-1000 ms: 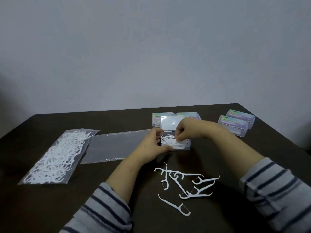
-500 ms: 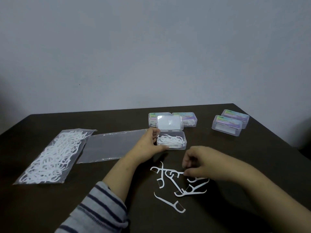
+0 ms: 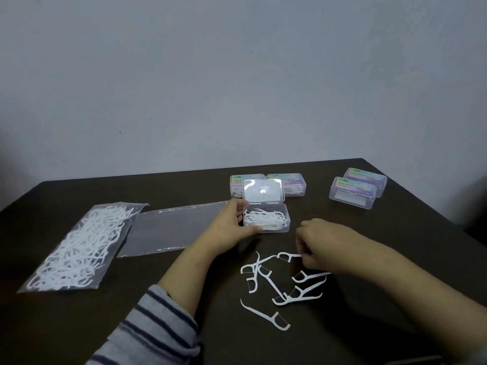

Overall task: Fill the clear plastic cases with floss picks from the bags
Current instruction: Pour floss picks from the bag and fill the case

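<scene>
An open clear plastic case (image 3: 287,219) stands mid-table with its lid (image 3: 263,193) raised and white floss picks inside. My left hand (image 3: 232,223) grips the case's left side and front corner. Several loose floss picks (image 3: 274,283) lie scattered on the dark table in front of it. My right hand (image 3: 320,246) is down on that pile, fingers pinched on the handle of one floss pick (image 3: 286,256). A full bag of floss picks (image 3: 79,246) lies at the left, with an empty flat bag (image 3: 171,227) beside it.
Two closed cases (image 3: 295,184) sit right behind the open one. Two more closed cases (image 3: 353,192) stand at the back right near the table's edge. A grey wall rises behind the dark table (image 3: 79,325).
My right hand left the open case, came down to the loose pile and pinched one floss pick. My left hand kept its hold on the case.
</scene>
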